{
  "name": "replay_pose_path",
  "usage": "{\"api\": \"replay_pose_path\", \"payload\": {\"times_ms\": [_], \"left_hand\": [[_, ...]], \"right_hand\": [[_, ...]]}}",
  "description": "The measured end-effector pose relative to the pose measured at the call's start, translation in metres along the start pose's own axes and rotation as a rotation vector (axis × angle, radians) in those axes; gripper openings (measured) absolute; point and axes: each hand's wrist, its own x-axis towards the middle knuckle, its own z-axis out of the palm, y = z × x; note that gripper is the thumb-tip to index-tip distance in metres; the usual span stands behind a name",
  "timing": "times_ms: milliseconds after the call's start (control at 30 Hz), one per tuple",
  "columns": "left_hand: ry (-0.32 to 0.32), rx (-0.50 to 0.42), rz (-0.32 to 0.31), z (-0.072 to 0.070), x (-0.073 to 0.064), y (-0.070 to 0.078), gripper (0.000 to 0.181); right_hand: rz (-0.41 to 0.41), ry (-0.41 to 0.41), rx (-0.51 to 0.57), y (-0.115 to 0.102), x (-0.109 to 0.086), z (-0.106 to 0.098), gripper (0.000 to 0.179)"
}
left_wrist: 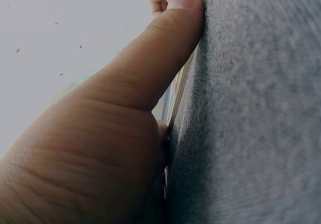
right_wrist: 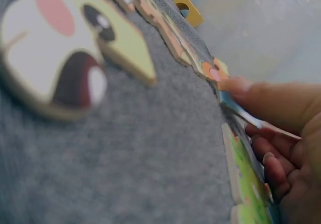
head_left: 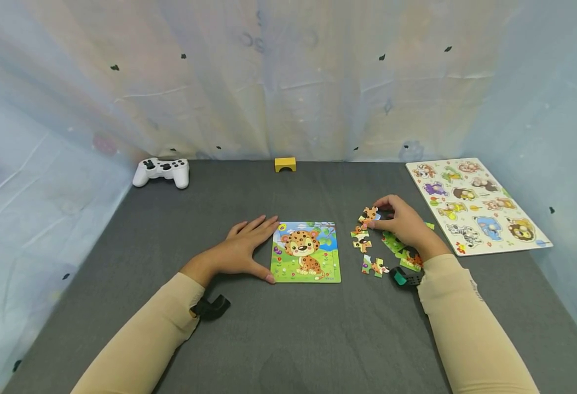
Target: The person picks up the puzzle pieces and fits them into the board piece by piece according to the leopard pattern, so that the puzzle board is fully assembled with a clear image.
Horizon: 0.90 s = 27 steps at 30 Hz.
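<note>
A square jigsaw board with a spotted leopard cub on grass lies flat at the middle of the table. My left hand rests along its left side, fingers stretched out; thumb and fingertips touch the two left corners. To the right of the board, my right hand pinches a jigsaw piece with orange spots and a bit of blue. Just below that lie joined-looking loose pieces and another pair. Green pieces are partly hidden under the right hand.
At the back left is a white game controller. A yellow arch block stands by the rear curtain. On the right lies a large animal peg board. Black wrist cameras sit at both cuffs.
</note>
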Motion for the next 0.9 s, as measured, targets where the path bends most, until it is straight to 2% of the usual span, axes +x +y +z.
{"api": "replay_pose_path", "payload": {"times_ms": [200,367,567,700,900], "left_hand": [[0.002,-0.008,-0.001,0.001,0.000,0.000,0.138],[0.002,-0.012,0.000,0.002,-0.001,0.001,0.138],[0.004,-0.012,0.004,0.001,-0.001,0.000,0.138],[-0.005,-0.013,0.001,0.001,-0.001,0.000,0.138],[-0.010,-0.007,0.001,-0.001,-0.001,0.002,0.138]], "right_hand": [[0.001,0.065,0.150,0.001,-0.005,0.000,0.038],[-0.020,0.114,0.224,0.001,-0.006,0.001,0.037],[-0.010,0.188,0.245,-0.004,-0.007,0.003,0.038],[-0.006,0.188,0.253,-0.011,-0.007,0.003,0.040],[-0.041,0.133,0.342,-0.024,-0.005,0.009,0.037]]}}
